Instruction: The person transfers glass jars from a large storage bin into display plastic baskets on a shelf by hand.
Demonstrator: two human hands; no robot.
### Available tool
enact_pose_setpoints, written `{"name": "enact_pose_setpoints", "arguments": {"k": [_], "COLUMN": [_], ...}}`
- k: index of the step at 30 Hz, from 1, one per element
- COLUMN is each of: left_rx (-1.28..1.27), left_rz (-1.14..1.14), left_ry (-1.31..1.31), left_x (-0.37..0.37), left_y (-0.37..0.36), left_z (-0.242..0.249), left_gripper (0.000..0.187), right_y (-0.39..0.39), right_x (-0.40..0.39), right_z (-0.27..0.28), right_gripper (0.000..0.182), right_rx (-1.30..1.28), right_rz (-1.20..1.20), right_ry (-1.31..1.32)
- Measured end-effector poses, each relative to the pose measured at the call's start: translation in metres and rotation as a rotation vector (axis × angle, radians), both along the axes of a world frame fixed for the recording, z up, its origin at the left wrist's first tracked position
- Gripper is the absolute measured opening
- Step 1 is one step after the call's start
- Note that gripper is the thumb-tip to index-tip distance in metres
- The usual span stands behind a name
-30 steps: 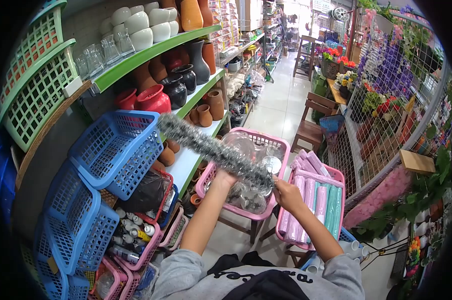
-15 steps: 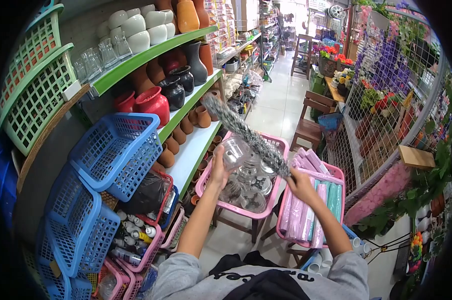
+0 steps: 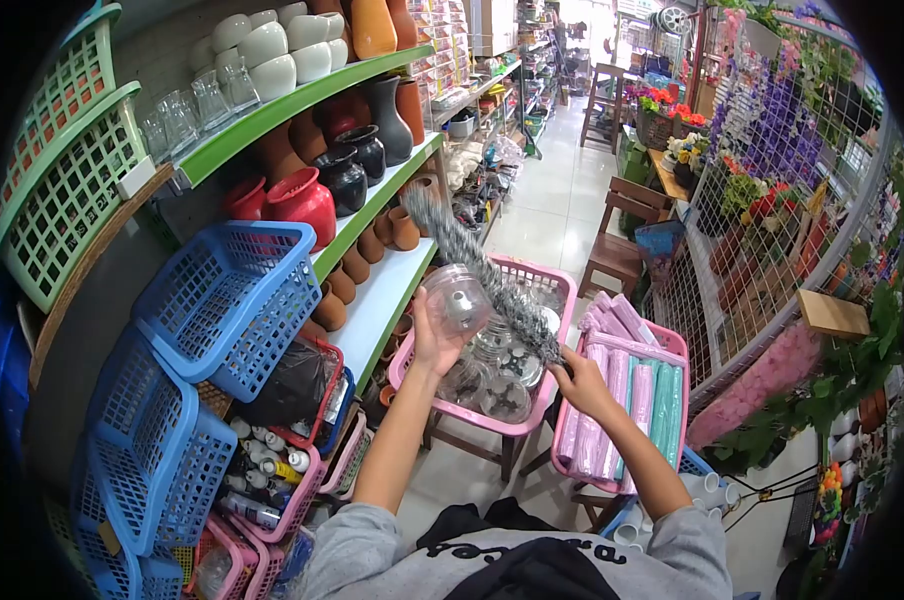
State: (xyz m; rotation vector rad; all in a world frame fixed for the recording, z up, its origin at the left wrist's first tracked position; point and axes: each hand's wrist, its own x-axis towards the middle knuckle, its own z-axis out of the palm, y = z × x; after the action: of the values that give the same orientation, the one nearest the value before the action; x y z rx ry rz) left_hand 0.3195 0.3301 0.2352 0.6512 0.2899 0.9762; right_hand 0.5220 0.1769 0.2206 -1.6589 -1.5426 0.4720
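A clear, rounded jar (image 3: 459, 300) is in my left hand (image 3: 435, 345), fingers wrapped round its side, held above the pink basket (image 3: 517, 428). My right hand (image 3: 580, 385) grips the lower end of a long grey-and-black fluffy duster (image 3: 492, 270). The duster slants up and to the left, passing just behind the jar and overlapping its right edge in this view. Below both hands the pink basket holds several more clear containers (image 3: 507, 400), some with dark patterned tops. It rests on a dark wooden stool (image 3: 510, 458).
On the right, another pink basket (image 3: 684, 400) holds wrapped lilac and teal rolls (image 3: 640, 400). Left of me, shelves (image 3: 307, 100) carry pots and vases, with blue baskets (image 3: 227, 310) stacked below. A wire rack (image 3: 772, 200) with artificial flowers and a wooden chair (image 3: 622, 235) stand to the right.
My right hand has moved left and slightly down with the duster, bringing it closer against the jar. The jar has turned and tilted in my left hand.
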Motion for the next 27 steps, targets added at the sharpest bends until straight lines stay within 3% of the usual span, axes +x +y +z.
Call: {"name": "enact_pose_setpoints", "arguments": {"k": [7,11,15,22,24,27], "left_rx": [-0.058,-0.050,-0.133,-0.149,0.162,0.185], "left_rz": [0.075,-0.005,-0.077,-0.321,-0.309,-0.105], "left_ry": [0.051,-0.040,-0.155,-0.394,-0.068,0.116], "left_x": [0.003,0.002,0.003,-0.003,0.000,0.001], "left_y": [0.001,0.001,0.002,0.015,0.009,0.013], "left_z": [0.000,-0.002,-0.003,-0.028,-0.022,-0.033], "left_gripper": [0.073,0.075,0.075,0.076,0.078,0.082], "right_y": [-0.006,-0.001,-0.003,0.005,0.003,0.003], "right_x": [-0.023,-0.009,-0.023,-0.015,-0.014,-0.006], "right_z": [-0.004,0.004,0.002,0.001,-0.003,-0.003], "right_gripper": [0.025,0.024,0.024,0.023,0.024,0.028], "right_rx": [0.062,-0.069,0.092,-0.041,-0.061,-0.027], "right_rz": [0.019,-0.010,0.009,0.041,0.039,0.015], "right_ry": [0.166,0.042,0.180,0.070,0.086,0.144]}}
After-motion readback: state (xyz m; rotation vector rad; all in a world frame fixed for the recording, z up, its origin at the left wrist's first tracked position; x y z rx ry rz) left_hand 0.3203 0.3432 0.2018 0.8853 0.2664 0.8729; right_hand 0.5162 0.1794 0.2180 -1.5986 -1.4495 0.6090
